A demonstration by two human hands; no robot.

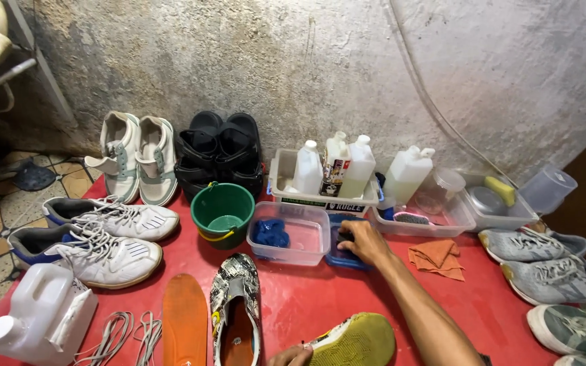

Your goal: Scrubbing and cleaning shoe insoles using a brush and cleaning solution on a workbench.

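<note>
- My left hand grips a yellow-soled shoe, sole up, near edge.
- My right hand closes on something dark in the blue tray.
- White bottles stand far, in a tub.

Shoe with a yellow-green sole, held at the near edge of the red table, tipped so the sole faces upward and its white upper edge shows at the left. Small blue tray, low and rectangular, lies flat farther back on the table, just beside a clear plastic tub, partly covered from above.
</note>
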